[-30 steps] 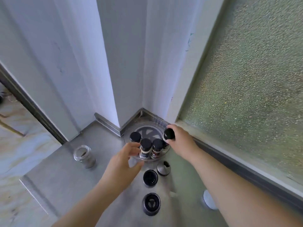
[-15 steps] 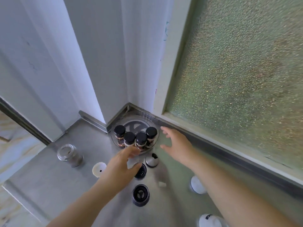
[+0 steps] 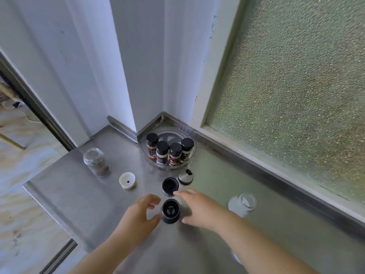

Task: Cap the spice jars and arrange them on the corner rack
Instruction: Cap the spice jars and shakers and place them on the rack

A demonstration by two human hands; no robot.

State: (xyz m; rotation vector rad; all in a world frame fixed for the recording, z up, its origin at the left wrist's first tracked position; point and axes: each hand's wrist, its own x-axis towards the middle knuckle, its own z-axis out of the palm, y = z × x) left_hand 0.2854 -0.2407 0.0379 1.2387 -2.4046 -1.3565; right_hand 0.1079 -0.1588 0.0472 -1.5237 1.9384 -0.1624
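Four black-capped spice jars [image 3: 169, 153] already stand in a row on the round corner rack [image 3: 191, 157], so the step in hand looks to be the dark open-topped jar [image 3: 171, 211] on the bench [image 3: 79, 194], near the front. Both hands flank it, the left hand [image 3: 138, 216] curled half-open with its thumb at the jar's side, the right hand [image 3: 199, 208] spread open, neither gripping it yet. Next, I judge, comes closing on this jar and fitting a cap, perhaps the black one [image 3: 170, 185] just behind it.
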